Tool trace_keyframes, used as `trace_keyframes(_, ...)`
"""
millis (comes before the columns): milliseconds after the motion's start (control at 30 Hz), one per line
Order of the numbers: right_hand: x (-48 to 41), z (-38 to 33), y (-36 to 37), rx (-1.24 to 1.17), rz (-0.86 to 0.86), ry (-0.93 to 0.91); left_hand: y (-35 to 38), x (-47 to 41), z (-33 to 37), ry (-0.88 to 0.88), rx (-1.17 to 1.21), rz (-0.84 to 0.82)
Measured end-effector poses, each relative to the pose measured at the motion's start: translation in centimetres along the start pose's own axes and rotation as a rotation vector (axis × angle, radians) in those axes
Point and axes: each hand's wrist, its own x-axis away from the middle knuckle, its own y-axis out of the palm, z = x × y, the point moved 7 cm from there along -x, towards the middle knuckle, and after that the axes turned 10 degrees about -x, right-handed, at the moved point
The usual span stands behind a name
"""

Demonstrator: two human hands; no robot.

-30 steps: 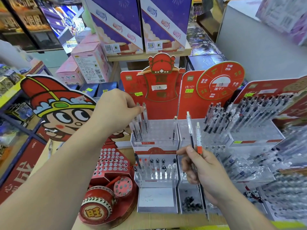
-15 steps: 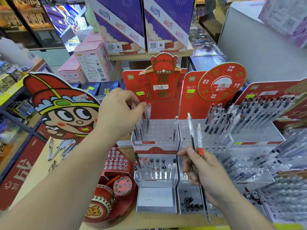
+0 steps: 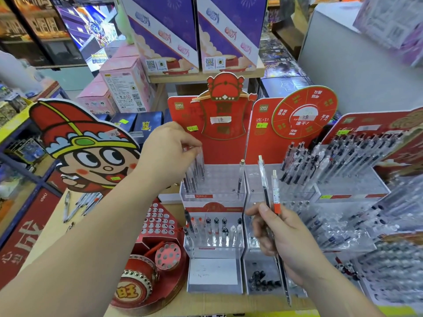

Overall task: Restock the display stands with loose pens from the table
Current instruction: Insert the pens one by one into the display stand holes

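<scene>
Two tall purple and white boxes (image 3: 229, 26) stand side by side on a wooden shelf (image 3: 183, 77) at the back. Left of the shelf are pink boxes (image 3: 124, 88), and below them some dark blue boxes (image 3: 137, 124). A big cardboard cartoon face (image 3: 91, 156) with a red hat stands at the left. Behind it there is a blue shelf frame (image 3: 29, 177). A plain grey panel (image 3: 354, 76) fills the right background.

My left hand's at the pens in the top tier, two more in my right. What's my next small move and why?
Probably seat that cluster of pens and release the left hand, then take one of the two pens from the right hand: the upper tier is mostly empty holes, with only that cluster and a lone pen.
</scene>
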Motion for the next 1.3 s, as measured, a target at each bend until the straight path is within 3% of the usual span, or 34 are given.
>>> trace_keyframes(200,0.0,-0.4,1.0,0.024,-0.019,0.007,1.0,0.0,0.3,-0.048,-0.005,-0.083)
trace_keyframes(333,0.1,-1.0,2.0,0.016,-0.062,0.005,-1.4,1.6,2.3,0.009,0.006,0.097)
trace_keyframes(433,0.3,-1.5,3.4,0.007,-0.123,0.004,-1.7,4.2,5.1,-0.037,0.229,0.008)
trace_keyframes(567,0.5,-1.6,4.9,0.034,-0.196,0.031,1.7,6.4,6.1,-0.315,0.740,-0.252)
trace_keyframes(767,0.7,-0.9,4.6,0.035,-0.231,0.049,2.5,7.1,5.2,-0.429,0.970,-0.242)
trace_keyframes(1100,0.0,-0.6,5.1,0.098,-0.267,0.065,-1.3,5.0,3.2,-0.378,0.936,-0.109)
trace_keyframes(1300,-0.5,-0.9,5.9,0.052,-0.266,0.037,-0.8,4.5,2.6,-0.396,0.975,-0.152)
